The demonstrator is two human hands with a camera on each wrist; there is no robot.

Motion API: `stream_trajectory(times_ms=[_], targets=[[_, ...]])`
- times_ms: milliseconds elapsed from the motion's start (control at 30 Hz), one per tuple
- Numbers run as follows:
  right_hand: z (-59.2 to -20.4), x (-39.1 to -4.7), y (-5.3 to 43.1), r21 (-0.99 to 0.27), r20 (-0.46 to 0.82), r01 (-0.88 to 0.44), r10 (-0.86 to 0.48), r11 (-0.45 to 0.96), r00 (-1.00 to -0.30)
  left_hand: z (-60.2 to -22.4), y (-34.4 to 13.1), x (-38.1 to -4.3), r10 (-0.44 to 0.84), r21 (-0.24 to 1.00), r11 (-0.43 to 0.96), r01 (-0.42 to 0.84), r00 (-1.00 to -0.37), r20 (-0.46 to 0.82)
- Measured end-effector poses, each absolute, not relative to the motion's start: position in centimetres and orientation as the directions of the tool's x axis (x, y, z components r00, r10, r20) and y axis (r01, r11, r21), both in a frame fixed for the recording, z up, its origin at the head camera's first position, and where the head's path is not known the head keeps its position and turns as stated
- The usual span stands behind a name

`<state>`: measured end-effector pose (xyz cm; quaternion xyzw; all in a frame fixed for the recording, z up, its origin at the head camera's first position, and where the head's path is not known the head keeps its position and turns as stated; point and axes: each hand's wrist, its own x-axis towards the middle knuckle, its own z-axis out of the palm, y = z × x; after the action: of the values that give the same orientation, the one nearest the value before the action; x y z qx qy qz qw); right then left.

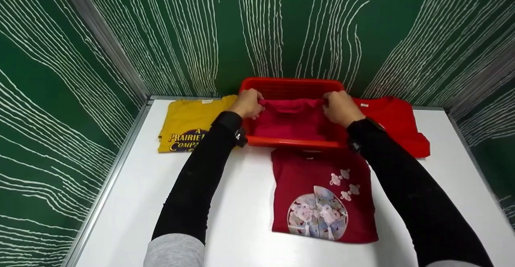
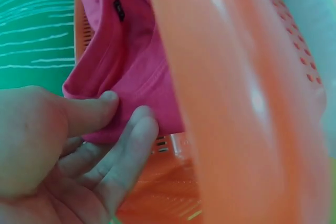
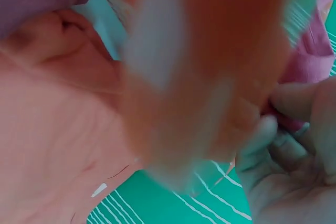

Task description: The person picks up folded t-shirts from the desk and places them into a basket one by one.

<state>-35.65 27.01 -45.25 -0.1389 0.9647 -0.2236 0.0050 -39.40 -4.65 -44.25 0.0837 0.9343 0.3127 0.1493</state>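
A pink shirt point(image 1: 289, 118) is held at the red plastic basket point(image 1: 295, 141), its collar edge level with the hands. My left hand point(image 1: 247, 103) pinches the shirt's left side between thumb and fingers; the left wrist view shows the thumb on top of the cloth and a dark label point(image 2: 119, 9) inside the neck. On the opposite side my right hand point(image 1: 341, 107) pinches the other edge of the shirt. In the right wrist view the basket's blurred rim point(image 3: 210, 66) hides part of the cloth beside the right hand point(image 3: 291, 156).
A folded yellow shirt point(image 1: 181, 118) with printed letters lies left of the basket. To its right is a folded red shirt point(image 1: 396, 124). In front, a dark red shirt point(image 1: 322, 194) with a floral print lies on the white table point(image 1: 237, 202). A green wall point(image 1: 225, 25) stands behind.
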Motion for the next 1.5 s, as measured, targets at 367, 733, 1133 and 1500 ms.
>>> stream_trajectory(times_ms=[367,733,1133,1500], targets=[[-44.0,-35.9,26.1,-0.409,-0.073,-0.124,-0.168,0.904,-0.983,-45.5,-3.7,-40.8,0.173,0.587,0.81,0.012,-0.96,-0.219],[-43.3,-35.0,26.2,-0.488,-0.178,-0.177,-0.297,0.854,-0.938,-44.5,-3.2,-38.9,0.272,0.628,0.766,0.138,-0.954,-0.123],[-41.8,-30.2,25.5,-0.622,0.063,-0.285,-0.316,0.729,-0.947,-42.9,-3.5,-31.3,0.456,0.615,0.636,0.466,-0.87,0.187],[-43.9,-23.3,24.1,-0.52,0.185,-0.469,-0.442,0.714,-0.878,-44.8,-2.8,-22.7,0.629,0.507,0.597,0.622,-0.755,0.186]])
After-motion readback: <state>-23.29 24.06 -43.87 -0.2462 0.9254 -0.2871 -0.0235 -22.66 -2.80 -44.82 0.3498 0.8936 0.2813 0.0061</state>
